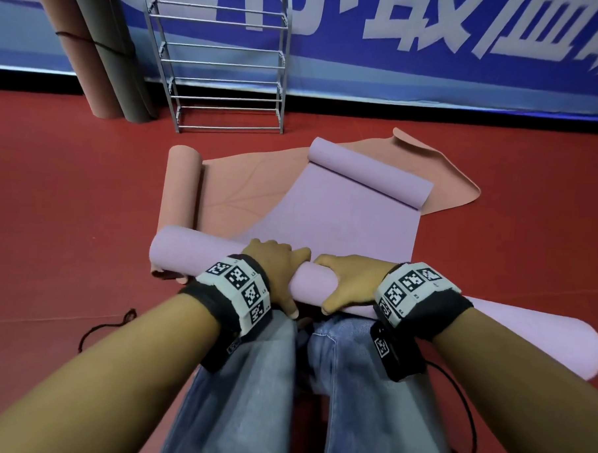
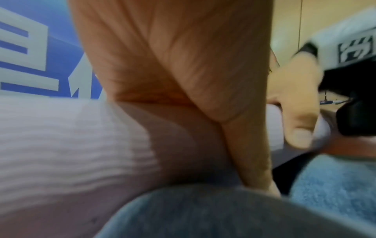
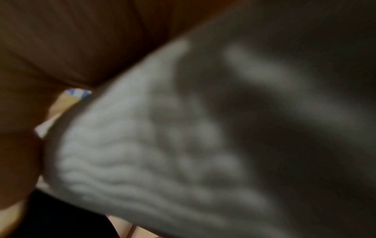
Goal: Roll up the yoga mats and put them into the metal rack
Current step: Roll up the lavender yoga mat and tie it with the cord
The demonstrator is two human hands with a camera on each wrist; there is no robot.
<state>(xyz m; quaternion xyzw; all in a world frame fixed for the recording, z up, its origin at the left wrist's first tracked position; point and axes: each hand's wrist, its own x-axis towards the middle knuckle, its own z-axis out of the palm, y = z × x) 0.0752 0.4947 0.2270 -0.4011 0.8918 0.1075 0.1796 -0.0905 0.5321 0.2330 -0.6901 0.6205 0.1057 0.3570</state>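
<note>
Jeans-clad knees [image 1: 250,378] are sitting at 6 o'clock; above them the left hand [image 1: 278,270] and right hand [image 1: 350,283] are both clamping the lilac mat [image 1: 343,211], part-rolled on the floor. Metal rack [image 1: 226,65] is standing at 11 o'clock.

Left wrist view: fingers [image 2: 179,64] are curling over the roll.

Right wrist view is showing blurred mat [image 3: 142,145].

Your hands [image 1: 282,270] are lying side by side on the near mat [image 1: 342,214], itself overlying another mat [image 1: 230,189]; the rack [image 1: 226,65] is standing behind, seemingly against the wall.

Lilac mat [image 1: 336,210]: near end rolled under my grip, far end curled. Salmon mat [image 1: 230,196] lies beneath, left end rolled. Metal rack [image 1: 226,65] stands upright behind.
</note>
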